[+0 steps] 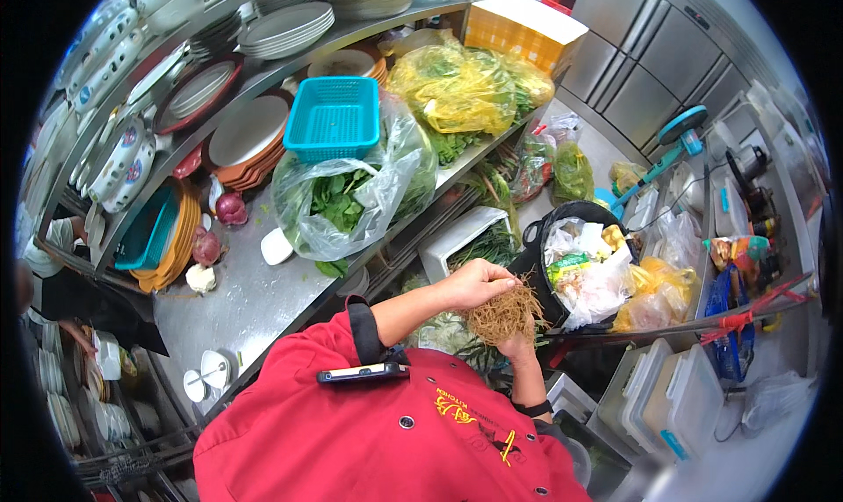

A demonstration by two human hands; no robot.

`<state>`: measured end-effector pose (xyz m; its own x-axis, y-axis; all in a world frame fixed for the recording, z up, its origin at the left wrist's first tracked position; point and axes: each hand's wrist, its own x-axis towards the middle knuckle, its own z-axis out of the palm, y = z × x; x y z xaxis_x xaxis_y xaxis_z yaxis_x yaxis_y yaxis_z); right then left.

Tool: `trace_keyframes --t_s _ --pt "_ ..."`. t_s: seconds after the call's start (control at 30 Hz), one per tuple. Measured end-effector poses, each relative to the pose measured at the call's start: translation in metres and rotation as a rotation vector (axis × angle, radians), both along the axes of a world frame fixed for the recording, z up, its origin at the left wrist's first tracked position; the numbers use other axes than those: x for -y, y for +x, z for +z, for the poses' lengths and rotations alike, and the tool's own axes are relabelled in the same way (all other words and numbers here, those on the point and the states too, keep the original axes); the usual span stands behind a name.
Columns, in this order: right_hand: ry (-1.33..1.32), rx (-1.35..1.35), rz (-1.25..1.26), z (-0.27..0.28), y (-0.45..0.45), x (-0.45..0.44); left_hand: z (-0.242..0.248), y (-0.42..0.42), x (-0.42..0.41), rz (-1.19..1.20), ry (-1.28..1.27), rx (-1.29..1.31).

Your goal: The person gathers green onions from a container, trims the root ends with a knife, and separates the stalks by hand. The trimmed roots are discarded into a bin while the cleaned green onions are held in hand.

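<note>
A tangled bundle of thin brown roots [502,314] is between my two hands, in front of my red jacket. My left hand [479,282] grips its upper side, with thumb and fingers closed on the strands. My right hand [518,345] holds it from below, its fingers partly hidden by the roots. Just right of the bundle stands a black bin [535,265] filled with plastic bags and scraps. Beyond my left hand, a white foam box [440,245] with long green leaves lies tilted. Pale leafy vegetables [442,333] lie beneath my forearm.
The steel counter [263,304] at left carries a bag of greens [342,202], a turquoise basket [332,120], red onions [231,209] and small white dishes [216,369]. Plate-filled shelves stand above it. Lidded containers [685,396] are at lower right. A person in dark clothing [85,304] stands far left.
</note>
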<state>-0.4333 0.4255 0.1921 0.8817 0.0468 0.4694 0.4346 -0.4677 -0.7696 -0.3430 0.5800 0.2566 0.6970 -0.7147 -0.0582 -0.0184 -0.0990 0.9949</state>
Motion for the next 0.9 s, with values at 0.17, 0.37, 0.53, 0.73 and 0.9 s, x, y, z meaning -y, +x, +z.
trace_keyframes --t_s 0.17,0.37,0.53,0.73,0.9 --pt "0.207 -0.252 0.110 -0.016 -0.002 -0.010 -0.022 -0.005 -0.009 0.018 0.043 0.159" --pt "-0.118 -0.137 -0.035 0.011 0.016 -0.015 -0.014 0.004 -0.019 0.236 -0.203 0.141" --pt "-0.229 -0.159 -0.218 0.028 0.017 -0.009 0.034 -0.001 -0.025 0.208 -0.088 0.816" --pt "-0.177 -0.265 -0.407 0.009 0.020 0.000 0.026 -0.014 0.009 0.111 0.173 1.031" --pt "-0.178 -0.339 -0.442 0.017 0.017 0.005 0.017 -0.005 0.020 0.077 0.227 0.949"
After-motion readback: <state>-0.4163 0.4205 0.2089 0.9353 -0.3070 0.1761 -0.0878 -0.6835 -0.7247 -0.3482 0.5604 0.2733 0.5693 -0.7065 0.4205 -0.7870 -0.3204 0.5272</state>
